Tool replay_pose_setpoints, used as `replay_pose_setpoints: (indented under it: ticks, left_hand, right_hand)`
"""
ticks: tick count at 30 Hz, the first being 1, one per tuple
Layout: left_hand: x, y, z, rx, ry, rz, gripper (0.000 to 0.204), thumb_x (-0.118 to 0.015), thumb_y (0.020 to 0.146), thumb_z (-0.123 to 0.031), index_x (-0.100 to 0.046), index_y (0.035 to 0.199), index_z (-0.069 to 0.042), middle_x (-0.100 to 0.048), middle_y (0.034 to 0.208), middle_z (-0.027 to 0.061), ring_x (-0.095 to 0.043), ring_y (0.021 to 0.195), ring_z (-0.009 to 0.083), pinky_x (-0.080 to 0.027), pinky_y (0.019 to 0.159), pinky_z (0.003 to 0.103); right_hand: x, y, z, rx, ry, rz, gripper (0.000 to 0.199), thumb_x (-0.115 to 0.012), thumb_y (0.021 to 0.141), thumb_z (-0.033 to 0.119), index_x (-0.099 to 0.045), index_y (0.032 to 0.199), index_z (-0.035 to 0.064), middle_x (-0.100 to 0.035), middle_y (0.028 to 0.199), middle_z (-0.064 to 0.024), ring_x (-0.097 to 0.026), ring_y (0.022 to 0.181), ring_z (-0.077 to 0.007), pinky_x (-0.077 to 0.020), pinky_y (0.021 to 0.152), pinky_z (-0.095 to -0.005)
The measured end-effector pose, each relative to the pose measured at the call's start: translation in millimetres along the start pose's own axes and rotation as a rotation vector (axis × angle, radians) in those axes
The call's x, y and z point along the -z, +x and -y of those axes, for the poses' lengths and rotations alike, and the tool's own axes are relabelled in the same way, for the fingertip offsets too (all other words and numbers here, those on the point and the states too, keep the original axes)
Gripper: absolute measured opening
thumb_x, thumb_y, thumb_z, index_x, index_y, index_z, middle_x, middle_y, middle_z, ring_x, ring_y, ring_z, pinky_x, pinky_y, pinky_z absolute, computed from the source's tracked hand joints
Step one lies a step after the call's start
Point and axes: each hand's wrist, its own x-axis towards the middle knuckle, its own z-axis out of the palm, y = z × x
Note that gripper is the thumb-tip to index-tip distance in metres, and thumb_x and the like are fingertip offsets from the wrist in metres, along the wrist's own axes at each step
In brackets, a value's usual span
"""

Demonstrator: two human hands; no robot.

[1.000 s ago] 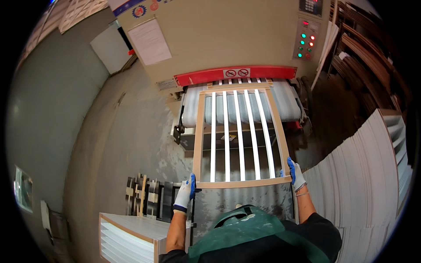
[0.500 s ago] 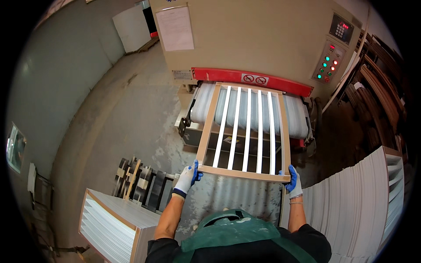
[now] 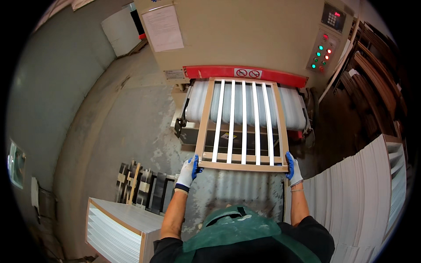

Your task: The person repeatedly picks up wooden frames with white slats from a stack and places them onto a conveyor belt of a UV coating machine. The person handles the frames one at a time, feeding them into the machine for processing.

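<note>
Between my hands is a slatted frame [image 3: 203, 136], tan along its edges with white slats running lengthwise. My left hand [image 3: 189, 171], in a white and blue glove, grips its near left corner. At the near right corner, my right hand [image 3: 294, 168] holds on in a matching glove. The frame's far end rests over the ribbed pale belt [image 3: 290, 105] of a beige machine [image 3: 245, 35], just before the red bar [image 3: 201, 72] above the belt. Its near end is held out in the air, off the belt.
Lit buttons cover a control panel [image 3: 321, 51] at the machine's right. A tall stack of white frames [image 3: 346, 197] stands close on my right. Another stack [image 3: 116, 230] sits at lower left, beside a dark slatted pallet [image 3: 153, 193]. Brown panels [image 3: 372, 83] lean at far right.
The frame's near end has risen or moved slightly away from me with both hands still on it. A second tan bar now shows near its close edge. The whole view has shifted slightly.
</note>
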Motion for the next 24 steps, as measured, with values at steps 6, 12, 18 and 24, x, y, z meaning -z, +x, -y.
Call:
replay_pose_setpoints:
  ticks: [6, 12, 18, 24]
  left_hand:
    - [-4, -31, -18, 0.011, 0.160, 0.012, 0.048, -0.047, 0.104, -0.043, -0.066, 0.107, 0.001, -0.067, 0.084, 0.0088, -0.064, 0.067, 0.0166, -0.052, 0.061, 0.029]
    - [0, -74, 2, -0.082, 0.362, 0.051, 0.053, -0.040, 0.105, -0.045, -0.065, 0.104, 0.003, -0.066, 0.077, 0.0114, -0.065, 0.064, 0.0188, -0.052, 0.061, 0.031]
    - [8, -127, 15, -0.111, 0.368, 0.147, 0.054, -0.037, 0.106, -0.046, -0.059, 0.088, 0.000, -0.065, 0.073, 0.0115, -0.062, 0.064, 0.0187, -0.050, 0.064, 0.032]
    - [8, -164, 11, -0.085, 0.386, 0.158, 0.052, -0.038, 0.106, -0.043, -0.058, 0.086, 0.001, -0.066, 0.074, 0.0130, -0.064, 0.065, 0.0205, -0.050, 0.066, 0.033]
  right_hand:
    - [-13, -36, 16, -0.056, -0.180, 0.010, 0.035, -0.072, 0.090, 0.034, -0.065, 0.109, 0.0057, -0.061, 0.085, 0.0009, -0.065, 0.074, -0.0123, -0.0529, 0.060, -0.0284]
    - [9, -75, 11, -0.037, -0.254, -0.041, 0.030, -0.073, 0.089, 0.032, -0.065, 0.105, 0.0069, -0.063, 0.080, -0.0005, -0.065, 0.067, -0.0132, -0.0543, 0.060, -0.0279]
    - [39, -112, -8, -0.021, -0.213, -0.083, 0.023, -0.073, 0.089, 0.026, -0.066, 0.096, 0.0060, -0.060, 0.074, -0.0014, -0.061, 0.062, -0.0122, -0.0528, 0.061, -0.0272]
    - [55, -153, -17, -0.023, -0.200, -0.143, 0.024, -0.075, 0.088, 0.026, -0.067, 0.095, 0.0050, -0.061, 0.075, -0.0020, -0.062, 0.062, -0.0132, -0.0527, 0.058, -0.0274]
